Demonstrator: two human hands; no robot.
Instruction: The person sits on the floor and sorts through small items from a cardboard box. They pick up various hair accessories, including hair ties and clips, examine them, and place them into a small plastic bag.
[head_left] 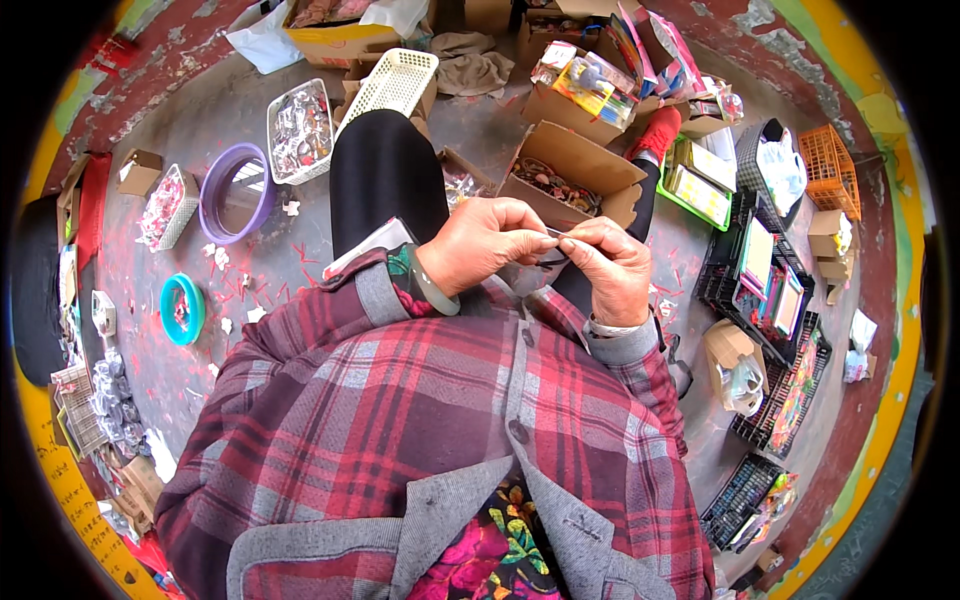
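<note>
In front of my chest, my left hand (487, 240) and my right hand (610, 265) meet fingertip to fingertip. Each is closed, thumb against fingers, on a small thin thing; a dark strip shows just under the fingertips, too small to name. A bangle circles my left wrist. Just beyond my hands, an open cardboard box (618, 200) holds a heap of small brownish and reddish pieces (553, 183). Partly behind my left hand, another box (462, 160) with small shiny pieces stands beside my knee.
Left of my leg are a white basket (272, 135) of small packets, a purple basin (207, 205) and a teal bowl (168, 312). Black crates (715, 265) and a paper bag (722, 345) stand to the right. Red scraps litter the floor.
</note>
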